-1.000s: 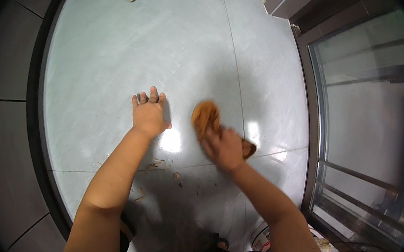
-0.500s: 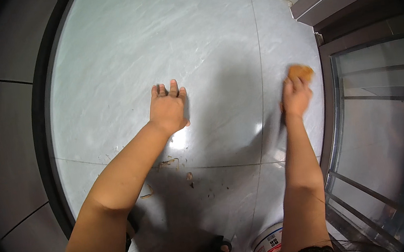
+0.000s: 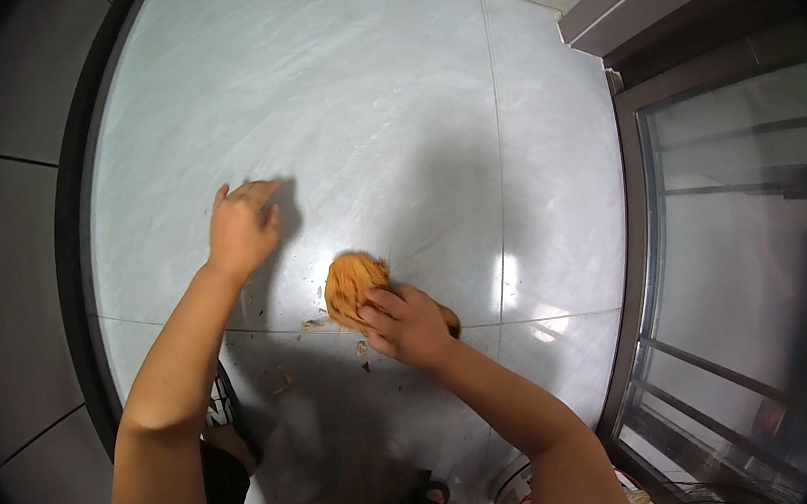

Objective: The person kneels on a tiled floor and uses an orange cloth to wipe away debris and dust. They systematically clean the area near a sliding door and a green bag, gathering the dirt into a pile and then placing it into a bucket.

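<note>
Looking down from my head: my right hand is closed around an orange scrubbing cloth, pressed on the pale floor tile. My left hand lies open, palm flat on the floor, well apart to its left (brown crumbs just below).

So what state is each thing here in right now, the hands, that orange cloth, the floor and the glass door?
left hand: open, palm down, flat on the floor, holding nothing
right hand: fingers pressed on the cloth
orange cloth: bunched up, lying on the floor under the right hand
tiled floor: shiny, streaked
crumbs: scattered loose beside the cloth
glass door: cannot tell whether open or closed
</note>
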The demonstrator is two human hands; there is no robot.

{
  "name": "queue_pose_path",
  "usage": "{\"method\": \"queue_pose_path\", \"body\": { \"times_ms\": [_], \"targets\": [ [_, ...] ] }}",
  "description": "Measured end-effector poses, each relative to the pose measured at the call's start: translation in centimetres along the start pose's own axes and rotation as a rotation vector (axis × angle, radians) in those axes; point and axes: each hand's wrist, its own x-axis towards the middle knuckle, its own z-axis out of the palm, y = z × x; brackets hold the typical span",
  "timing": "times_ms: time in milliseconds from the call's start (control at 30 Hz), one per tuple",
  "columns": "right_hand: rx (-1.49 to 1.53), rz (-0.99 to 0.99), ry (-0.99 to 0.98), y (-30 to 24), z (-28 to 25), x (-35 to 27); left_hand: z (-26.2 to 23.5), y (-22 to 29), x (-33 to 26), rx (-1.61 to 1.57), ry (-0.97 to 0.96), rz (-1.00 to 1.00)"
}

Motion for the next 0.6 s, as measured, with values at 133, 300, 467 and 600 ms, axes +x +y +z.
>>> {"method": "queue_pose_path", "body": {
  "times_ms": [133,300,467,600],
  "targets": [
    [-0.074,0.162,0.409,5.3,-9.2,-0.5,-0.6,-1.5,-2.7,-0.266,0.016,-0.118],
    [-0.505,0.758,0.645,19.9,-16.3,-11.1,1.1,0.3,-2.1,-0.350,0.000,-0.097],
    [-0.493,0.592,0.354,12.6,-10.6,-3.6,1.6,2.2,-1.7,-0.369,-0.017,-0.138],
    [-0.333,0.401,0.204,5.7,-4.9,-1.7,0.2,4.4,-1.0,-0.343,-0.126,-0.093]
  ]
}}
